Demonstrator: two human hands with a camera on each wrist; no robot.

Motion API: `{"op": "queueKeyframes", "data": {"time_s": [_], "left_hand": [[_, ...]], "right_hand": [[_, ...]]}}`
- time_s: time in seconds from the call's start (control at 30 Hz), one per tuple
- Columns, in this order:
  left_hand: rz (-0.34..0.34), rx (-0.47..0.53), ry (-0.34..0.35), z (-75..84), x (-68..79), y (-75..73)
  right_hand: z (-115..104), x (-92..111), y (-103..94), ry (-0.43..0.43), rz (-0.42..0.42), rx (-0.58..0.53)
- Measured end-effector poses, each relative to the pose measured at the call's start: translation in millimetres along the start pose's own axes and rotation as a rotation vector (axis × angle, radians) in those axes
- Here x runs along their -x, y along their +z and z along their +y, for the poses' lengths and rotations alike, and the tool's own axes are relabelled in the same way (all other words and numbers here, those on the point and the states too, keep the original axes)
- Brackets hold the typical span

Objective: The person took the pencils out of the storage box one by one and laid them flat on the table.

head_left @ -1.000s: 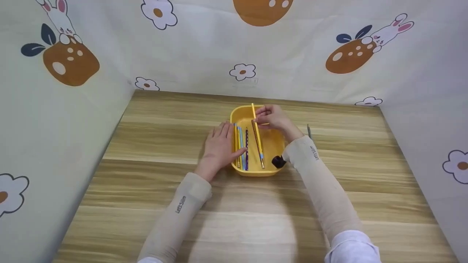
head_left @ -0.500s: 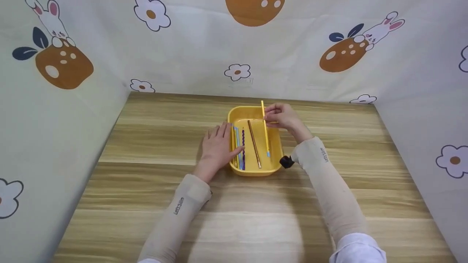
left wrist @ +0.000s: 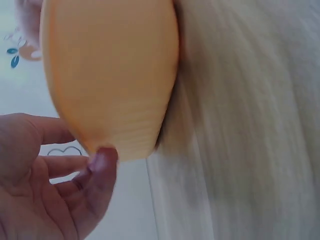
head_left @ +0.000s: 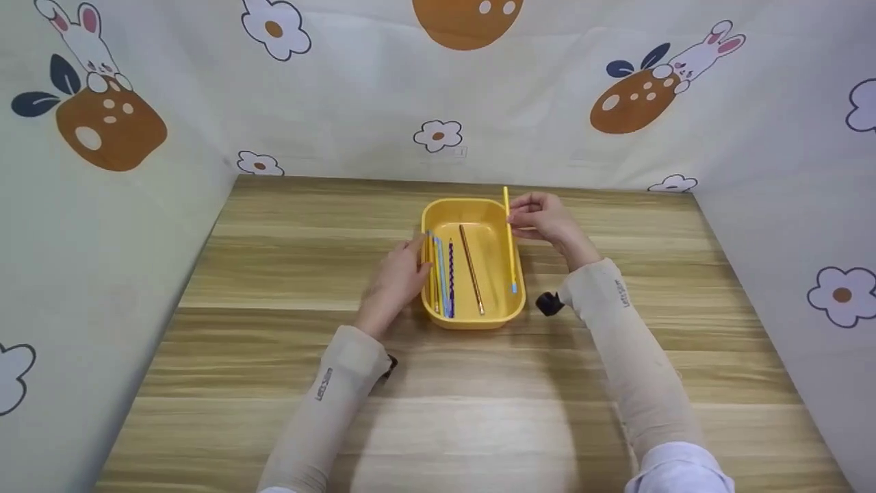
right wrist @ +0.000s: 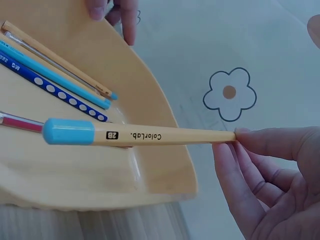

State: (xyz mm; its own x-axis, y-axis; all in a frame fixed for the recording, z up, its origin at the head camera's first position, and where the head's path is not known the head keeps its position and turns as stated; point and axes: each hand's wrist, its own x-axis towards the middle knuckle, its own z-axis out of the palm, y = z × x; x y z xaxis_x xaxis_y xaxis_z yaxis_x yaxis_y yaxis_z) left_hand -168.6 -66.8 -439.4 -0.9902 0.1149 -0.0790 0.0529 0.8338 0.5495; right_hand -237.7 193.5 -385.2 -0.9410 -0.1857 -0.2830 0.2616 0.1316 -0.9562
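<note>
My right hand [head_left: 547,220] pinches a yellow pencil [right wrist: 160,134] near one end, between thumb and fingers. The pencil's blue-capped end points away from the hand, and its barrel reads "ColorLab. 2B". It hangs over the right side of a yellow plastic box [head_left: 472,323]. My left hand [head_left: 393,281] holds the box's left rim, thumb and fingers on either side of it. Along the left inside wall lie several pencils: yellow ones, a light-blue one [right wrist: 55,72] and a dark-blue dotted one [right wrist: 60,95]. A brownish-red pencil [head_left: 472,270] lies slantwise alone in the middle.
The box stands on a wood-grain table [head_left: 274,383]. Pale curtains [head_left: 342,103] printed with rabbits, oranges and flowers enclose the table at the back and both sides. A black wrist camera [head_left: 549,303] sits by my right sleeve.
My right hand has moved the yellow pencil rightward, from beside the brownish-red pencil to the box's right side. My left hand's spread fingers have drawn in at the left rim.
</note>
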Motion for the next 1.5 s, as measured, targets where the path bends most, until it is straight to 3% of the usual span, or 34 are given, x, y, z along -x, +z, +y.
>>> {"op": "queueKeyframes", "data": {"time_s": [0.23,0.47,0.67,0.93,1.23,1.5], "left_hand": [[-0.060,0.199,-0.009,-3.6,-2.0,-2.5],[-0.099,0.236,0.005,-3.9,1.5,-1.2],[-0.068,0.183,0.000,2.0,0.6,1.9],[-0.011,-0.005,-0.083,9.7,3.7,12.7],[0.027,-0.001,-0.119,13.7,3.7,20.1],[0.006,-0.039,-0.151,17.2,2.8,24.9]], "right_hand": [[-4,6,-11.8,-0.010,0.023,0.024],[1,11,-24.5,0.001,0.013,-0.023],[6,15,-38.1,-0.006,0.031,-0.023],[15,20,-53.8,0.009,0.047,-0.008],[26,26,-75.9,0.018,0.071,-0.030],[35,33,-96.0,0.048,0.104,-0.052]]}}
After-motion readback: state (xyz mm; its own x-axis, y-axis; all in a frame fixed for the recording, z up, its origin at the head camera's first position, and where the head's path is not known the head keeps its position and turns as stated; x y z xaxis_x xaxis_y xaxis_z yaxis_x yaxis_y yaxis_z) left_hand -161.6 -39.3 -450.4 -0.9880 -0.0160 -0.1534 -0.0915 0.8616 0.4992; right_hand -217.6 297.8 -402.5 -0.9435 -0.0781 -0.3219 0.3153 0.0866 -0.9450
